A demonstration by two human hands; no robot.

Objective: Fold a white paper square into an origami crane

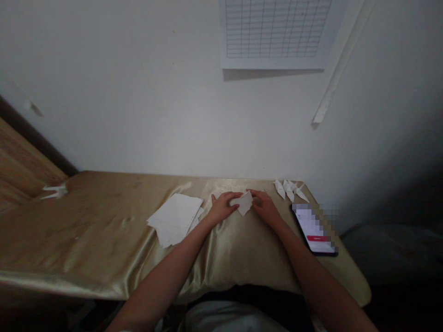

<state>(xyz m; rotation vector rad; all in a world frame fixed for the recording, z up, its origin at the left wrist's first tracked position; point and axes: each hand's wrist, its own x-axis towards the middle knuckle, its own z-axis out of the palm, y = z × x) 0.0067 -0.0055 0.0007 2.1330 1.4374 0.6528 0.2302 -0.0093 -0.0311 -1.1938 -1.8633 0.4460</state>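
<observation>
Between my two hands, a small folded piece of white paper is held just over the cloth, its lower corner pointing toward me. My left hand pinches its left edge between thumb and fingers. At the opposite edge, my right hand grips the paper the same way, fingertips at the top corner and thumb lower down. Left of my left forearm lies a loose stack of white paper sheets. Several folded paper cranes sit in a group beyond my right hand.
A phone with a lit screen lies near the right edge of the cloth-covered table. Another folded white paper piece rests at the far left. The wall rises behind, with a gridded sheet on it.
</observation>
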